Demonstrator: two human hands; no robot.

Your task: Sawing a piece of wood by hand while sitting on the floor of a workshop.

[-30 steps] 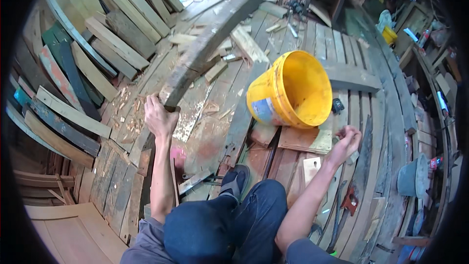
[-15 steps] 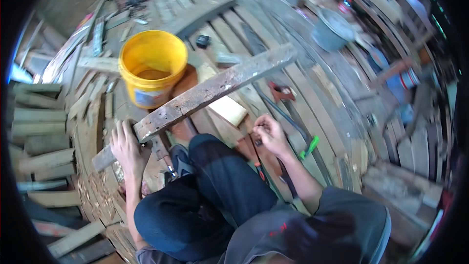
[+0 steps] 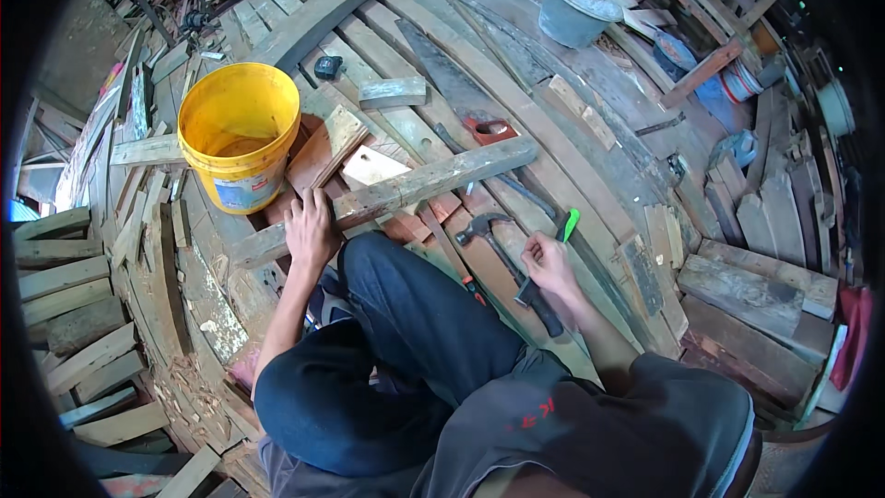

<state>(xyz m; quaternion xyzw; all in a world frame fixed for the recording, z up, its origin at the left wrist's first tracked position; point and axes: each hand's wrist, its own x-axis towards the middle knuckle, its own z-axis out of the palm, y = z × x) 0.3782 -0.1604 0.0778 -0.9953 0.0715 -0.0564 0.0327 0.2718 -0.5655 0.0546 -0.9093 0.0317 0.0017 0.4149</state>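
My left hand is wrapped round a long, weathered wooden beam near its left end. The beam slants up to the right, beyond my knees, just over the planks. My right hand is held right of my knee with its fingers curled in a pinch; what is between them, if anything, is too small to make out. Just left of this hand lies a claw hammer with a dark grip. A tool with a red and black handle lies nearer my knee. Beside the right fingertips is a bright green handle.
A yellow bucket stands left of the beam. Past it are a black tape measure, a wood block and a handsaw. A dark curved bar passes by the beam. A grey bucket stands far right; stacked timber lines the left.
The beam has come down and away from me, with my left hand still on it. My right hand has shifted right and slightly down, and the hammer now shows plainly. My view has moved too.
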